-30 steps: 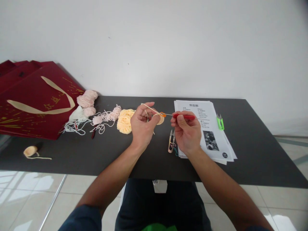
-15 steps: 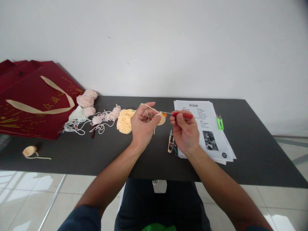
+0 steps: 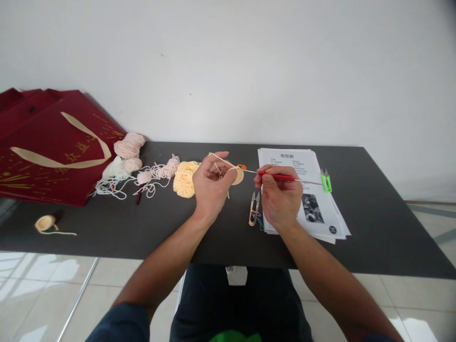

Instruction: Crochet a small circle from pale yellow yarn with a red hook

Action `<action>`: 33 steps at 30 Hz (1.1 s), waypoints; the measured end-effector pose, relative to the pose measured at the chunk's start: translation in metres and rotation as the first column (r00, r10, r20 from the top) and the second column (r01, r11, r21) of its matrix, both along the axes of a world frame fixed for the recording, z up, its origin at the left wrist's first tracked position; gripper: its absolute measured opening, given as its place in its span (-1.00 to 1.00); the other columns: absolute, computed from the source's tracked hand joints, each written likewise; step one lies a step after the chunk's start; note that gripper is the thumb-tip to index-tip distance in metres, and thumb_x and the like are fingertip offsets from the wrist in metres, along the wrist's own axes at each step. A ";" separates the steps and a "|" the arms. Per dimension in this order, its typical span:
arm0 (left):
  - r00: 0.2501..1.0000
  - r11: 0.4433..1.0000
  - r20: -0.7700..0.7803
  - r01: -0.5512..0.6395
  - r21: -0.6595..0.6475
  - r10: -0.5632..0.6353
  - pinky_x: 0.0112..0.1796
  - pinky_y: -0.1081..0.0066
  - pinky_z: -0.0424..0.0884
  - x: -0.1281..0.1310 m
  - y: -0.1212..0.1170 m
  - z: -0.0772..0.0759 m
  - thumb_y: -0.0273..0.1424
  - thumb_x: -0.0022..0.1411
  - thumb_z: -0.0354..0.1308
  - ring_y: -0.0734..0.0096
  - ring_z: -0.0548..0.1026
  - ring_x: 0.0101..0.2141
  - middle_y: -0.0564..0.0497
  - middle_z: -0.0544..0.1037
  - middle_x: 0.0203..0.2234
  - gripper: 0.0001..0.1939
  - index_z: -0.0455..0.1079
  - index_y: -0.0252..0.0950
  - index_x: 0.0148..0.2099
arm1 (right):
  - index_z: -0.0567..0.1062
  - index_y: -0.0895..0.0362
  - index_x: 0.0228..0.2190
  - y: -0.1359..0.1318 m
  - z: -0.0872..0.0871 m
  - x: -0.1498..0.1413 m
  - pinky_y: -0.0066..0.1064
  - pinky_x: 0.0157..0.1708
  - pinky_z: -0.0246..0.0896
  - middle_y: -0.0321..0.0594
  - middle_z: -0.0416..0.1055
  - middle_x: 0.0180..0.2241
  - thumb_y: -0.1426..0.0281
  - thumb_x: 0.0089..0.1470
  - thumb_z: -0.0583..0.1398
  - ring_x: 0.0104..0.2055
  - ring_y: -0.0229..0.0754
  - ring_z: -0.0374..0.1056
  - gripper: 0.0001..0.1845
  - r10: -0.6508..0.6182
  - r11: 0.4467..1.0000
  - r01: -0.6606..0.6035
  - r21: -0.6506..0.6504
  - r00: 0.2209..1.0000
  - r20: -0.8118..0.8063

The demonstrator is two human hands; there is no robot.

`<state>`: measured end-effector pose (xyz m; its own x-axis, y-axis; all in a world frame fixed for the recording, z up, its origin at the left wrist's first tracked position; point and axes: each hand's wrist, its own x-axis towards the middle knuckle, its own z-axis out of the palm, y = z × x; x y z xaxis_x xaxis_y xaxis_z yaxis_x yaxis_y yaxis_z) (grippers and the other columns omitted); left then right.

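Observation:
My left hand is closed on a small round cream crochet piece, with cream yarn running over its raised forefinger. An orange marker sits at the piece's top edge. My right hand pinches a red-handled crochet hook; its thin metal tip points left into the piece. Both hands hover just above the dark table. The yarn leads back to a yellow-cream skein lying left of my left hand.
Small snips lie between my hands. A stack of printed sheets and green snips lie at the right. Pink and white yarn bundles and a red gift bag are at the left, a small cream piece near the front left.
My right hand has drawn the hook a little to the right and lower, so more of the handle shows. The left hand has stayed in place with the piece.

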<state>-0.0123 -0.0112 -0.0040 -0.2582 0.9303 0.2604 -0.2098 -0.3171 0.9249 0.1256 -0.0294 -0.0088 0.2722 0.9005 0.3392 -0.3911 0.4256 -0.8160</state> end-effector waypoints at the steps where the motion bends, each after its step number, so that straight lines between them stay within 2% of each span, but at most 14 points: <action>1: 1.000 1.000 0.002 -0.001 0.005 0.001 -0.37 0.47 0.41 0.000 0.000 0.000 -0.48 0.08 0.40 0.54 0.46 -0.47 0.13 0.59 -0.44 -0.62 0.52 -0.20 -0.03 | 0.59 0.00 -0.33 0.000 -0.002 0.000 -0.43 -0.42 0.42 -0.33 0.60 -0.27 0.44 0.11 0.40 -0.39 -0.31 0.51 -0.88 -0.013 1.000 0.012 0.008 1.000 0.018; 8: 0.999 0.999 -0.010 -0.040 0.008 0.040 -0.37 0.48 0.39 0.001 0.000 -0.001 -0.50 0.09 0.39 0.54 0.46 -0.47 0.13 0.60 -0.44 -0.65 0.53 -0.20 -0.04 | 0.64 0.00 -0.29 -0.001 -0.012 -0.006 -0.35 -0.41 0.55 -0.30 0.64 -0.25 0.49 0.10 0.40 -0.39 -0.25 0.57 -0.85 -0.114 0.990 0.106 0.092 0.990 0.087; 14: 0.995 0.995 -0.030 -0.096 0.015 0.097 -0.33 0.45 0.41 0.001 0.001 -0.002 -0.49 0.09 0.40 0.53 0.48 -0.47 0.12 0.61 -0.43 -0.67 0.52 -0.20 -0.06 | 0.69 -0.03 -0.27 -0.008 -0.008 -0.010 -0.29 -0.34 0.63 -0.29 0.68 -0.22 0.55 0.12 0.38 -0.36 -0.21 0.61 -0.78 -0.169 0.978 0.144 0.149 0.971 0.170; 19: 0.985 0.987 -0.074 -0.156 0.036 0.159 -0.30 0.44 0.43 0.002 -0.001 -0.001 -0.49 0.09 0.41 0.53 0.48 -0.47 0.12 0.63 -0.44 -0.71 0.52 -0.22 -0.11 | 0.71 -0.07 -0.20 -0.014 -0.008 -0.007 -0.24 -0.28 0.65 -0.27 0.69 -0.17 0.58 0.16 0.33 -0.27 -0.16 0.63 -0.70 -0.239 0.953 0.148 0.263 0.902 0.359; 22: 0.986 0.987 -0.050 -0.160 0.005 0.160 -0.29 0.44 0.45 0.002 0.000 0.000 -0.47 0.08 0.44 0.52 0.52 -0.45 0.11 0.65 -0.42 -0.70 0.53 -0.23 -0.12 | 0.70 -0.12 -0.13 -0.013 -0.012 -0.005 -0.18 -0.18 0.67 -0.27 0.70 -0.11 0.57 0.17 0.33 -0.17 -0.12 0.65 -0.65 -0.275 0.937 0.138 0.322 0.857 0.435; 26: 0.991 0.994 0.099 -0.079 -0.081 0.087 -0.23 0.39 0.51 0.001 0.004 -0.002 -0.45 0.04 0.48 0.46 0.60 -0.41 0.09 0.67 -0.41 -0.60 0.52 -0.25 -0.06 | 0.71 -0.13 -0.13 -0.010 -0.017 -0.004 -0.19 -0.13 0.69 -0.29 0.70 -0.09 0.54 0.16 0.36 -0.17 -0.12 0.66 -0.66 -0.239 0.952 0.119 0.283 0.865 0.442; 30: 0.966 0.988 0.251 0.092 -0.120 -0.060 -0.14 0.37 0.49 -0.001 0.007 -0.002 -0.47 0.00 0.51 0.48 0.62 -0.39 0.12 0.67 -0.43 -0.51 0.53 -0.26 0.01 | 0.72 -0.15 -0.16 -0.007 -0.019 -0.006 -0.14 -0.05 0.67 -0.31 0.70 -0.08 0.49 0.16 0.38 -0.18 -0.13 0.66 -0.71 -0.170 0.976 0.100 0.191 0.903 0.394; 33: 0.924 0.964 0.350 0.218 -0.153 -0.154 -0.13 0.40 0.44 -0.004 0.009 0.001 -0.48 -0.01 0.51 0.54 0.56 -0.42 0.16 0.62 -0.48 -0.47 0.53 -0.28 0.04 | 0.72 -0.16 -0.18 -0.006 -0.020 -0.007 -0.12 -0.05 0.65 -0.31 0.70 -0.09 0.46 0.16 0.38 -0.18 -0.12 0.65 -0.74 -0.135 0.986 0.088 0.140 0.921 0.366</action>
<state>-0.0159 -0.0025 -0.0027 -0.1173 0.9931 0.0084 -0.5530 -0.0723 0.8300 0.1189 -0.0356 -0.0291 0.2014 0.8187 0.5377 -0.0122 0.5510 -0.8344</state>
